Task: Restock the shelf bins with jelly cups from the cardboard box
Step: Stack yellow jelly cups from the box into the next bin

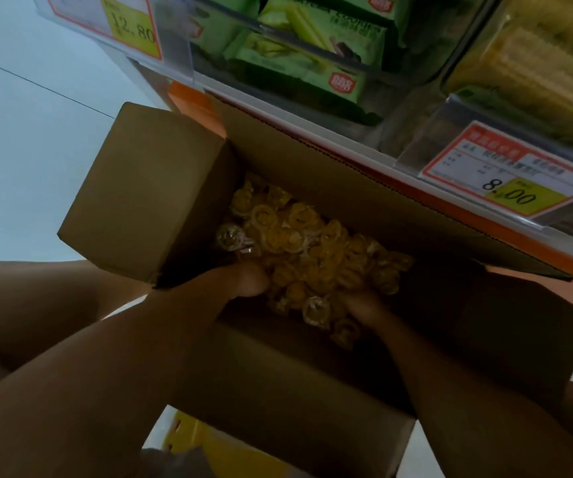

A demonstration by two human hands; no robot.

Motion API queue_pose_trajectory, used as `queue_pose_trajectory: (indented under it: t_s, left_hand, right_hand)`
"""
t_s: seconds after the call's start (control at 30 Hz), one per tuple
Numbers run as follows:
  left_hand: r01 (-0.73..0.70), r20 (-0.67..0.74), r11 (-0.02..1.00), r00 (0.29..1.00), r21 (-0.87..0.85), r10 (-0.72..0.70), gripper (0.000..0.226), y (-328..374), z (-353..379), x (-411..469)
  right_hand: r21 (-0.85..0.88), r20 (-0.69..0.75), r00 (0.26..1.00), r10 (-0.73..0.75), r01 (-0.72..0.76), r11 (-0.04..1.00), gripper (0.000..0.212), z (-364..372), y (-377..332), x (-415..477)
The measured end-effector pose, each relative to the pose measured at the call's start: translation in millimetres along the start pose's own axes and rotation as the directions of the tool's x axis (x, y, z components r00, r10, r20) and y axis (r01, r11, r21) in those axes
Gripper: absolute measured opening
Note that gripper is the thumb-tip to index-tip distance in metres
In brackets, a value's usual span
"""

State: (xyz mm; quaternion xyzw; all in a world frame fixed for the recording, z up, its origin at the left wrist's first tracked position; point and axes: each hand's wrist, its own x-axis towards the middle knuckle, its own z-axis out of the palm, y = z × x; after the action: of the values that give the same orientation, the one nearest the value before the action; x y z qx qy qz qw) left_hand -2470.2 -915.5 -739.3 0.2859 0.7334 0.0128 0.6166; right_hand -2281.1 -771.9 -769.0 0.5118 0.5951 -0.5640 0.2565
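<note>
Jelly cups (298, 243), yellow and clear-wrapped, heap in the cardboard box (147, 188); left hand (247, 281) curls round some, right hand (364, 307) grip hidden. Shelf (347, 146) of green packets (312, 74) beside; pale floor (19, 150).

Cardboard box (147, 188): brown, plain, open at top, all flaps splayed outward, far flap up against the base below the shelf bins (429, 132). Inside, jelly cups (298, 236): small, clear, yellow-filled, loose in one jumbled heap, tipped every way. Heap spread from far left corner to near side, bunched higher at near side. Bins above clear-fronted; right one's contents blurred, yellowish.
</note>
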Motion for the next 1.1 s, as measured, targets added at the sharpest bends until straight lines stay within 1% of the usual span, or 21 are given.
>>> queue_pose_trajectory:
  t_s: [0.07, 0.17, 0.27, 0.33, 0.37, 0.43, 0.53, 0.6, 0.63, 0.73, 0.83, 0.87, 0.97, 1.03, 1.1]
  left_hand:
    - [0.003, 0.014, 1.0, 1.0, 0.003, -0.003, 0.048, -1, 5, 2]
    - [0.037, 0.067, 0.998, 0.997, 0.041, -0.04, 0.044, -4, 9, 3]
    - [0.004, 0.071, 1.0, 0.997, -0.001, -0.004, 0.052, -1, 7, 1]
    - [-0.018, 0.07, 1.0, 0.997, -0.015, 0.019, 0.051, 4, 6, 0]
    - [-0.025, 0.091, 0.999, 0.996, 0.028, 0.022, 0.047, 7, 6, 0]
    - [-0.026, 0.134, 0.995, 0.991, 0.097, 0.013, 0.045, 8, 7, 1]
    - [-0.018, 0.116, 0.985, 0.993, 0.169, -0.002, 0.049, 6, 11, 1]
    - [0.001, 0.109, 0.981, 0.994, 0.196, -0.022, 0.044, 5, 17, 0]
    - [-0.001, 0.11, 0.981, 0.994, 0.192, -0.021, 0.044, 4, 21, 0]
    - [-0.013, 0.101, 0.994, 0.995, 0.112, 0.002, 0.045, 5, 24, -1]
    - [-0.04, 0.114, 0.996, 0.993, 0.077, 0.031, 0.05, 13, 23, -6]
    - [-0.045, 0.113, 0.997, 0.993, 0.057, 0.038, 0.047, 14, 24, -7]
    - [-0.052, 0.102, 0.999, 0.993, -0.001, 0.052, 0.019, 20, 25, -11]
    - [-0.04, 0.113, 0.997, 0.993, -0.06, 0.046, 0.025, 23, 23, -14]
    - [-0.055, 0.124, 0.995, 0.99, -0.082, 0.064, 0.04, 27, 20, -20]
  right_hand:
    - [0.079, 0.018, 1.0, 0.021, -0.022, 0.997, 0.056, 3, 3, -5]
    - [0.192, 0.055, 0.998, 0.044, -0.054, 0.98, 0.059, 8, 6, -9]
    - [0.137, 0.01, 1.0, 0.022, -0.024, 0.99, 0.053, 13, 12, -8]
    - [0.102, 0.033, 0.999, 0.008, -0.011, 0.995, 0.043, 22, 15, -11]
    - [0.093, 0.065, 0.998, 0.015, -0.021, 0.995, 0.043, 28, 15, -14]
    - [0.058, 0.127, 0.992, 0.02, -0.027, 0.998, 0.05, 38, 14, -18]
    - [-0.085, 0.163, 0.987, -0.001, 0.015, 0.996, 0.054, 38, 11, -18]
    - [-0.083, 0.205, 0.979, -0.002, 0.02, 0.996, 0.053, 33, 8, -20]
    - [-0.063, 0.222, 0.975, 0.004, 0.011, 0.998, 0.053, 32, 8, -21]
    - [0.015, 0.227, 0.974, 0.02, -0.024, 1.0, 0.051, 35, 7, -26]
    - [0.035, 0.194, 0.98, -0.031, 0.025, 0.999, 0.051, 41, 5, -33]
    - [0.051, 0.187, 0.981, -0.053, 0.044, 0.998, 0.051, 42, 5, -34]
    - [0.104, 0.186, 0.979, -0.087, 0.068, 0.992, 0.046, 41, 4, -40]
    - [0.159, 0.194, 0.978, -0.079, 0.048, 0.986, 0.043, 39, 3, -44]
    - [0.216, 0.21, 0.975, -0.07, 0.024, 0.976, 0.036, 36, -2, -50]
